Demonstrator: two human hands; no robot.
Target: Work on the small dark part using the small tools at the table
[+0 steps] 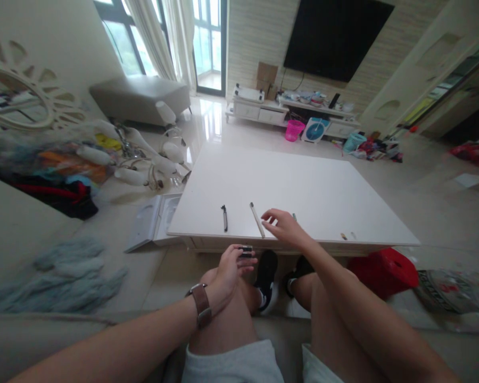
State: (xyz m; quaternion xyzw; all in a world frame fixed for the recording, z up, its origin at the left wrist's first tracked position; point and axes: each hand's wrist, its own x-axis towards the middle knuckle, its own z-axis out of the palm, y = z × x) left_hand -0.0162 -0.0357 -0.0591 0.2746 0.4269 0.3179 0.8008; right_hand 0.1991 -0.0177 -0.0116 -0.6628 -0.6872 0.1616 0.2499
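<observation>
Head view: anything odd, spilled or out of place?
Yes: what looks like a chandelier rests on the floor left of the white table, where you'd expect it hung. Grey cloth lies crumpled nearby. No spill shows on the tabletop.

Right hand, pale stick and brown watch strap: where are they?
Right hand [283,226], head view: middle of the hand.
Pale stick [257,218], head view: middle of its shaft.
Brown watch strap [200,299], head view: middle of strap.

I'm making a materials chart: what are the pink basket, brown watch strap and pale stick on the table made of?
Pink basket: probably plastic, with bright colour and lattice-like sides. Brown watch strap: perhaps leather, broad and matte. Pale stick: maybe plastic or painted metal, smooth-looking but too small to tell.
</observation>
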